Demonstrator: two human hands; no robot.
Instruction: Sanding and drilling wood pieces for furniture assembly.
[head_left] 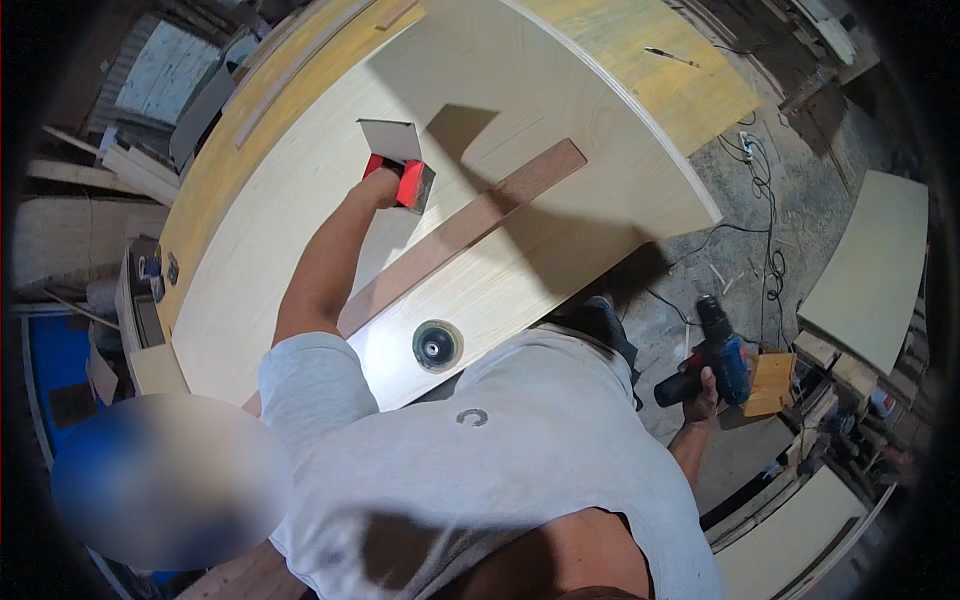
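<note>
My left hand (pixel 380 188) reaches into a small red and black cardboard box (pixel 412 183) whose grey flap stands up. Its fingers are hidden inside the box. The box rests on a large pale plywood sheet (pixel 300 200). Beside it a brown wooden strip (pixel 470 232) lies slantwise across the sheet. Out to the right, away from the sheet, my right hand (pixel 704 396) is wrapped round a blue and black cordless drill (pixel 722 352), its chuck pointing away from me. Close to my body, a round dark disc with a pale centre (pixel 437 346) lies on the sheet.
A yellowish board (pixel 640 25) lies under the plywood, with a pen (pixel 672 57) on it. Black cable (pixel 770 200) coils on the concrete floor. At the right are a pale panel (pixel 868 270) and a wooden box (pixel 770 384). A blurred oval covers the lower left.
</note>
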